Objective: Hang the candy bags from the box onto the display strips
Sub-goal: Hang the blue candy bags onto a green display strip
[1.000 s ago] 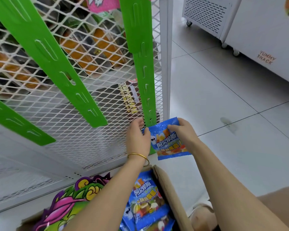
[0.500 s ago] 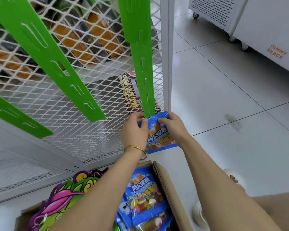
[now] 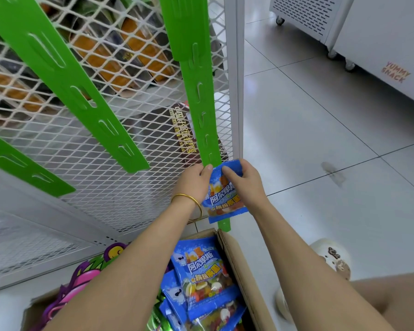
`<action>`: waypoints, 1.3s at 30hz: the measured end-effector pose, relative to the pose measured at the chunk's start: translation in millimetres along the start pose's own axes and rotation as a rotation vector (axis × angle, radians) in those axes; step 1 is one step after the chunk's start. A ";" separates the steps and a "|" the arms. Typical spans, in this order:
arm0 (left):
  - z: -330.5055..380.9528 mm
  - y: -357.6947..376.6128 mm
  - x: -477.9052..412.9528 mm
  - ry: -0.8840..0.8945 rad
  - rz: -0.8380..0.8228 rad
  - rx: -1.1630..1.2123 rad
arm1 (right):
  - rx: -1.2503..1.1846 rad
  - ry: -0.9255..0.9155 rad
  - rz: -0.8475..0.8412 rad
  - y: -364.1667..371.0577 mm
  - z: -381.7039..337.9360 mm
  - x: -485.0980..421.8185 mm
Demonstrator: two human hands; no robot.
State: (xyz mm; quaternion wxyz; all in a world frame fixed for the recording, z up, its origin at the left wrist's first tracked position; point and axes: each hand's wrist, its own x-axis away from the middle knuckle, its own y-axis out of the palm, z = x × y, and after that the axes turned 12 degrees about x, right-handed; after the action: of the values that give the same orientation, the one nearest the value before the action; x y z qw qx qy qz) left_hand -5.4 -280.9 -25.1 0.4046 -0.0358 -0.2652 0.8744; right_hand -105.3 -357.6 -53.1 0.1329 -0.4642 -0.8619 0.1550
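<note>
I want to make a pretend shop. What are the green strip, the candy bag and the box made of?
The green strip looks like thin plastic: smooth, evenly coloured, with cut-out hooks. The candy bag held by both hands seems a glossy printed plastic film; it creases and shines. The box looks like brown cardboard, matte, with a thick folded flap.

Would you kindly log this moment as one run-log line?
step: hanging bag | left hand: pinches blue candy bag top | right hand: pinches bag top | place: lower end of green display strip | box: more bags inside
</note>
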 end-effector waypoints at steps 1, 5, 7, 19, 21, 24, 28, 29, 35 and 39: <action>2.1 0.5 0.3 -0.005 -0.011 0.012 | 0.022 -0.006 0.021 1.1 1.3 0.4; 4.9 1.8 -1.0 -0.001 -0.034 0.046 | 0.082 0.006 0.061 4.5 6.4 2.5; 3.3 2.1 -2.5 0.003 -0.041 0.060 | 0.075 0.018 0.062 5.0 7.6 2.2; -22.2 -3.6 1.9 0.066 -0.042 0.075 | 0.032 0.105 0.013 14.7 19.1 0.4; -26.1 -8.5 7.9 0.051 -0.039 0.104 | 0.046 0.104 0.023 14.4 19.1 1.2; -35.2 -19.8 21.5 0.098 -0.002 0.078 | 0.107 0.126 0.029 12.9 24.2 5.6; -55.4 -35.2 42.3 0.094 0.069 -0.002 | 0.191 0.191 0.096 7.9 35.1 19.5; -61.0 -37.6 47.6 0.063 0.062 -0.044 | 0.209 0.221 0.096 8.0 36.6 25.4; -93.3 -39.9 71.9 -0.045 -0.111 -0.568 | 0.243 0.238 -0.005 18.7 45.0 56.8; -88.9 -32.4 83.1 0.004 -0.155 -0.726 | 0.245 0.214 -0.088 13.3 44.5 69.4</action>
State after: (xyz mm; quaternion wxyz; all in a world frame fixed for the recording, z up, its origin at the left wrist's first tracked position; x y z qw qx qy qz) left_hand -14.1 -164.6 -72.6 0.4311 -0.1585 -0.5594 0.6900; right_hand -148.9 -298.6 -93.2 0.2862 -0.4200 -0.8371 0.2025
